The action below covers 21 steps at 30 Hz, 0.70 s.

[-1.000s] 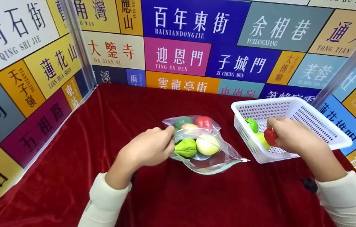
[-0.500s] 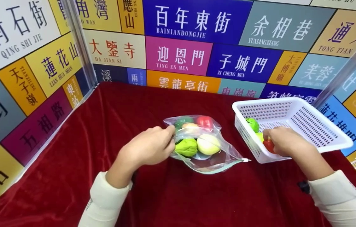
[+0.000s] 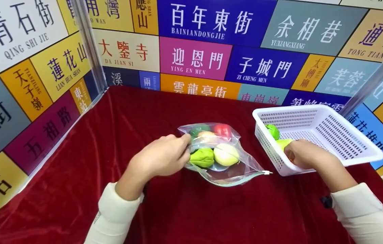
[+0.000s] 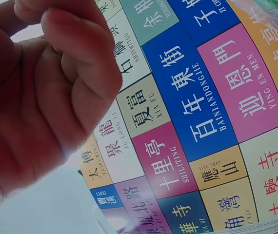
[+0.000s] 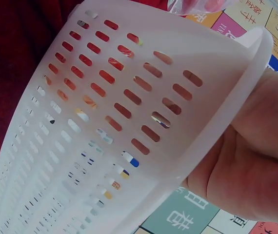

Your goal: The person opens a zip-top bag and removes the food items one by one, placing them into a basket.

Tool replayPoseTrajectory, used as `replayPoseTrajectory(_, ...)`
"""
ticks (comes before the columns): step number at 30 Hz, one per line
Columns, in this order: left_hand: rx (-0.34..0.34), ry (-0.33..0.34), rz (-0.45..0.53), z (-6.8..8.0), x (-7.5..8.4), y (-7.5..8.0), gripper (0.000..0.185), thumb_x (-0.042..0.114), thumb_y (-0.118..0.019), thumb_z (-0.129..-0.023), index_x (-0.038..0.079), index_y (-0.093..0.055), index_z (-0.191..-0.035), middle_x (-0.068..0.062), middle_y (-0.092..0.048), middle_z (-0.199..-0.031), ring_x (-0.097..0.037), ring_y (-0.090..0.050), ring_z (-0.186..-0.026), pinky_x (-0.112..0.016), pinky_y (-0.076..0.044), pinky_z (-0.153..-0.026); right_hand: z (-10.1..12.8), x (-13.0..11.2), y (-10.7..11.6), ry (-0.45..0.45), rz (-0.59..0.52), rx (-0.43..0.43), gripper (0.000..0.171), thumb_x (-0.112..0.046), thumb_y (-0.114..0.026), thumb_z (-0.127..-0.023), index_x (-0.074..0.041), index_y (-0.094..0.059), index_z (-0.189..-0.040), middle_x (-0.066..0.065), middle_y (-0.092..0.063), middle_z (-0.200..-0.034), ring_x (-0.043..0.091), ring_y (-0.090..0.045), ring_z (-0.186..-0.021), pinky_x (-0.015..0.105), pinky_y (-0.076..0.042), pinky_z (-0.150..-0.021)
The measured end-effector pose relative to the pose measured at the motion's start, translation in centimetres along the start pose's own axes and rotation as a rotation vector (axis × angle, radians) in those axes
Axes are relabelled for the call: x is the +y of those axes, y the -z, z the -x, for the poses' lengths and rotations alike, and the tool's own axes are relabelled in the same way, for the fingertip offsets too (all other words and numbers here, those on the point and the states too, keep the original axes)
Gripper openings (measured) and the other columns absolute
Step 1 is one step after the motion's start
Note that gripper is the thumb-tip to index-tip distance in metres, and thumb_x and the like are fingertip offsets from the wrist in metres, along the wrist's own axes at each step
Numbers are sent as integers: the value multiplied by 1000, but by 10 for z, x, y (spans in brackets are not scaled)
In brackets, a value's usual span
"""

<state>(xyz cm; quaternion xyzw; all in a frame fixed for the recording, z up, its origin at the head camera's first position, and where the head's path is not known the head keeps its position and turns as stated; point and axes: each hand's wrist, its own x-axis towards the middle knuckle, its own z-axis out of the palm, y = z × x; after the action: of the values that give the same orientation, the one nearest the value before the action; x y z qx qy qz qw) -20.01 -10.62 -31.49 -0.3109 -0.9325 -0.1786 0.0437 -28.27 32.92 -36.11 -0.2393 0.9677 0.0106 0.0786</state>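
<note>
My left hand grips the left edge of a clear zip bag lying on the cloth. Inside it are a lobed green vegetable, a pale round one, a red one and others. Its mouth gapes toward me, with a white slider at the right end. My right hand reaches over the near wall into a white slotted basket, fingers curled. A red vegetable shows through the slots by those fingers; the head view hides most of it.
Within the basket, a bright green vegetable and a yellow-green one lie along the left wall. Dark red velvet cloth covers the table. Printed sign panels stand behind and at both sides.
My right hand has lowered into the basket with the red vegetable, which has dropped out of sight behind the hand and wall. My left hand keeps its grip on the bag.
</note>
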Motion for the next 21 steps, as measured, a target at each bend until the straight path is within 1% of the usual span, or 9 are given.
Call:
replayPoseTrajectory(5,4,0,4,0,0,0,12,18,-51,-97,7,-54,-93,-3,-45,-63,-20,-48,-55,-34,-43,-55,0,0,-1,-3,-18,6,20,2,-64,-69,-18,-63,-67,-5,-55,-62,15,-43,-61,28,-34,-54)
replayPoseTrajectory(7,9,-5,4,0,0,0,12,17,-51,-97,7,-54,-92,-2,-44,-62,-20,-47,-55,-34,-42,-54,1,-1,1,-4,-12,3,20,3,-62,-71,-17,-64,-70,-3,-58,-65,16,-46,-62,29,-36,-56)
replayPoseTrajectory(9,14,-10,3,0,0,0,11,17,-51,-97,7,-54,-91,-2,-44,-62,-19,-47,-54,-34,-42,-54,3,-4,6,-22,-19,2,20,4,-62,-73,-13,-71,-79,2,-65,-73,19,-52,-67,32,-42,-61)
replayPoseTrajectory(12,12,-14,4,-1,0,0,11,17,-51,-97,7,-54,-91,-2,-44,-62,-19,-47,-54,-33,-42,-54,9,-17,22,-65,-33,39,23,1,-62,-80,-6,-74,-98,11,-71,-88,26,-60,-78,40,-49,-69)
replayPoseTrajectory(14,11,-16,5,-1,0,0,12,17,-51,-97,7,-54,-92,-2,-44,-62,-20,-48,-54,-33,-43,-54,17,-33,36,-96,-50,106,25,-2,-64,-85,-3,-73,-107,15,-73,-97,32,-64,-86,47,-52,-76)
replayPoseTrajectory(15,10,-16,4,-1,0,0,12,17,-51,-97,7,-54,-92,-2,-45,-62,-20,-48,-55,-34,-43,-54,21,-43,43,-96,-53,157,24,-4,-64,-87,-2,-73,-109,16,-73,-98,34,-65,-89,50,-53,-78)
replayPoseTrajectory(17,8,-15,4,-1,0,0,12,17,-51,-97,7,-55,-93,-3,-45,-63,-20,-49,-55,-34,-43,-55,32,-69,55,-83,-53,268,21,-9,-66,-91,-5,-73,-110,14,-73,-101,33,-66,-91,53,-54,-80)
replayPoseTrajectory(19,6,-13,3,-1,0,-1,12,18,-51,-97,7,-55,-93,-3,-46,-63,-20,-49,-56,-34,-43,-55,44,-101,64,-45,-65,374,19,-15,-70,-92,-9,-73,-110,10,-73,-103,32,-68,-95,55,-53,-83)
replayPoseTrajectory(21,4,-13,3,-1,0,-2,12,18,-52,-97,7,-54,-94,-3,-46,-63,-20,-50,-56,-34,-44,-56,57,-133,69,27,-60,472,18,-19,-73,-91,-14,-72,-108,4,-73,-102,26,-68,-93,51,-55,-82)
